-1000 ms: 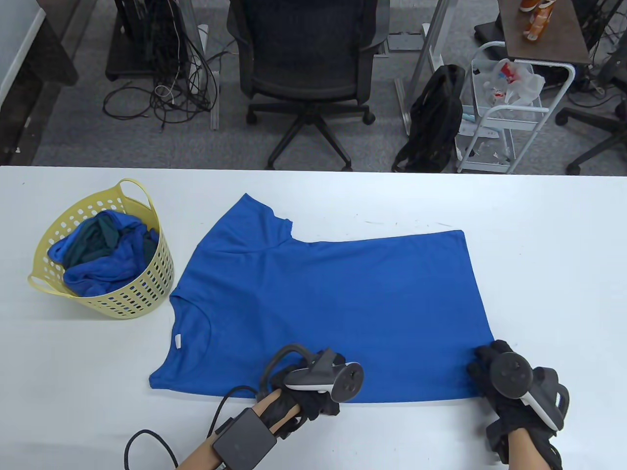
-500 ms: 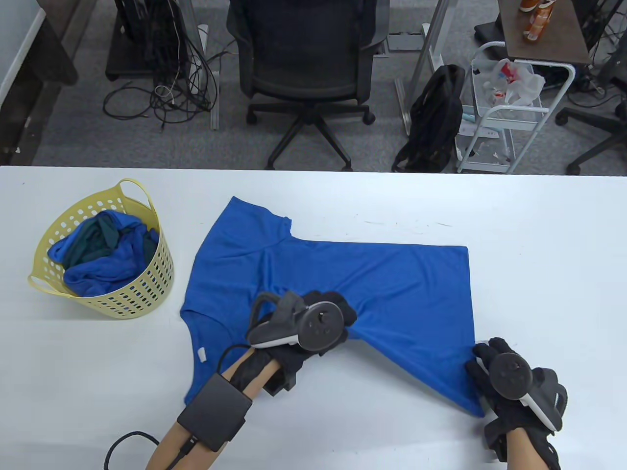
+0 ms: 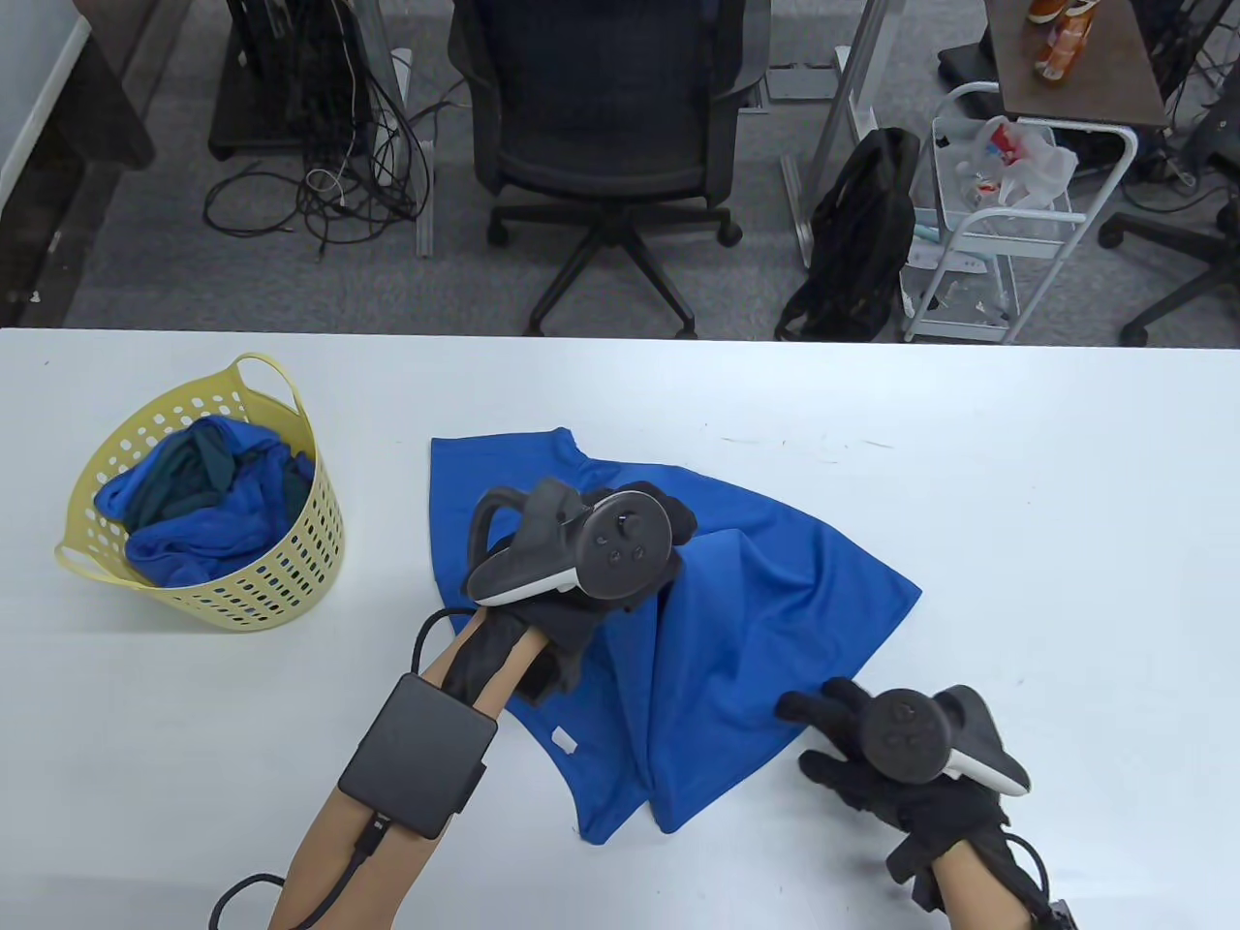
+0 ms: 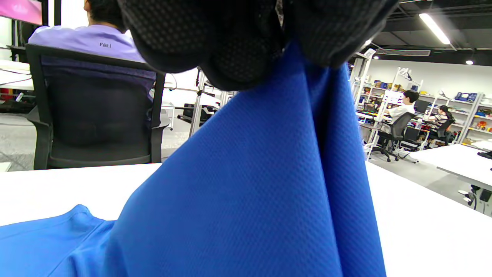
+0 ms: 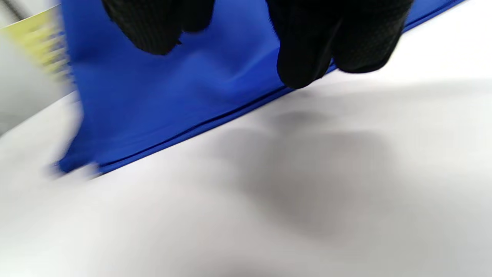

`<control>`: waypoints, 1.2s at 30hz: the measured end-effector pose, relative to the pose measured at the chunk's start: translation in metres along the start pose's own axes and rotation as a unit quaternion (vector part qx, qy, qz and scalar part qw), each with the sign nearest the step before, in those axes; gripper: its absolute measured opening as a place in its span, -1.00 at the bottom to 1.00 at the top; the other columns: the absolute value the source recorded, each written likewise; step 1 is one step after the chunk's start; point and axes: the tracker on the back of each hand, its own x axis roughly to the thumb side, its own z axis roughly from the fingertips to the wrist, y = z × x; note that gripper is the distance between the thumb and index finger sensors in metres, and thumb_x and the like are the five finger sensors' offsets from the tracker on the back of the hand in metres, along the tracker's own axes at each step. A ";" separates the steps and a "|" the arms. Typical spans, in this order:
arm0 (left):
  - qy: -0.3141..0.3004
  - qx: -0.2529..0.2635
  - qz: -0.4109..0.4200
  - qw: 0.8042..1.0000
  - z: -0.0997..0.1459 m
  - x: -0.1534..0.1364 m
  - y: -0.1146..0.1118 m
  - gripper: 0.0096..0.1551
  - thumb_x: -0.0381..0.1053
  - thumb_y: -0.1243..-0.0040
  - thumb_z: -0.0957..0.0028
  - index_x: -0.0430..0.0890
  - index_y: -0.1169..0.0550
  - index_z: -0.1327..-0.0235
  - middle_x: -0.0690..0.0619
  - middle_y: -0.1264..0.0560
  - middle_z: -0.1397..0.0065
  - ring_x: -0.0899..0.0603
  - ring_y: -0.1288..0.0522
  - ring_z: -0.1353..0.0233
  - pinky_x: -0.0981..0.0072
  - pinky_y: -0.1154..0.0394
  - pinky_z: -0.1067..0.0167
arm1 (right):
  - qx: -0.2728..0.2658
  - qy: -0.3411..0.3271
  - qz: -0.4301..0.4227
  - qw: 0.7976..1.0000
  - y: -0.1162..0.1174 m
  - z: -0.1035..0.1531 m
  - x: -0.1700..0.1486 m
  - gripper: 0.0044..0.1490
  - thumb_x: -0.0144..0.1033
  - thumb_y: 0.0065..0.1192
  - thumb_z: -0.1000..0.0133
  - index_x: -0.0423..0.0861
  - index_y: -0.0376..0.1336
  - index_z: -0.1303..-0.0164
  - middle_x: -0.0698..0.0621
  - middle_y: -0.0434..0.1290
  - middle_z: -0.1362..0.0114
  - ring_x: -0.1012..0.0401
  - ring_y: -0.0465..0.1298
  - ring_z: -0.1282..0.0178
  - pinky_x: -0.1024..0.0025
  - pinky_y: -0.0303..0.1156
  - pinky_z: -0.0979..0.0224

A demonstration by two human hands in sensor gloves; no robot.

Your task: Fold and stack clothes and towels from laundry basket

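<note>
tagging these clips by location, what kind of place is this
Most likely a shared office or lab: office chair behind the white table, tangled cables on the floor, people at desks and storage shelves beyond.

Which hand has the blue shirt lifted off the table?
The left hand: it grips the blue shirt, which hangs from its fingers. The right hand is beside the shirt's near edge, its fingers holding no cloth.

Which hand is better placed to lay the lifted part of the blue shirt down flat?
Probably the left hand: it grips the raised fold of the blue shirt, as the left wrist view shows. The right hand rests with straight fingers by the shirt's edge, holding nothing.
</note>
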 end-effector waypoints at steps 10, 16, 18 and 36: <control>0.057 0.012 -0.006 0.998 -0.020 -0.019 -0.016 -0.58 0.16 -0.29 -0.19 0.17 -0.48 -0.28 -0.06 -0.58 -0.49 0.10 -0.75 -0.03 0.45 -0.74 0.04 | 0.097 -0.040 0.238 0.965 0.042 -0.059 0.119 -0.09 0.11 0.09 -0.31 0.25 -0.27 -0.73 -0.67 0.24 -0.61 0.07 0.68 -0.06 0.11 0.65 -0.11; 0.109 0.037 -0.014 0.993 -0.019 -0.048 -0.018 -0.61 0.12 -0.34 -0.16 0.13 -0.50 -0.21 -0.07 -0.61 -0.42 0.19 -0.76 0.04 0.62 -0.78 0.11 | 0.120 -0.036 0.237 0.964 0.041 -0.067 0.121 -0.15 0.09 0.12 -0.31 0.28 -0.17 -0.73 -0.65 0.17 -0.66 0.03 0.67 -0.08 0.05 0.63 -0.13; 0.128 0.032 0.000 0.991 -0.018 -0.058 -0.019 -0.61 0.11 -0.34 -0.17 0.13 -0.49 -0.20 -0.08 -0.61 -0.42 0.19 -0.76 0.04 0.62 -0.78 0.11 | 0.122 -0.032 0.256 0.958 0.045 -0.071 0.125 -0.16 0.08 0.12 -0.31 0.29 -0.17 -0.72 -0.68 0.15 -0.64 0.04 0.68 -0.07 0.06 0.64 -0.12; 0.170 0.011 0.025 0.985 0.027 -0.132 -0.013 -0.74 -0.11 -0.31 -0.23 0.24 -0.67 -0.08 0.08 -0.63 -0.31 0.11 -0.72 0.23 0.52 -0.71 0.31 | -0.009 -0.002 0.126 0.992 -0.047 -0.035 0.088 -0.47 -0.07 0.15 -0.33 -0.06 0.37 -0.43 -0.23 0.43 -0.55 0.05 0.65 -0.17 0.06 0.59 -0.20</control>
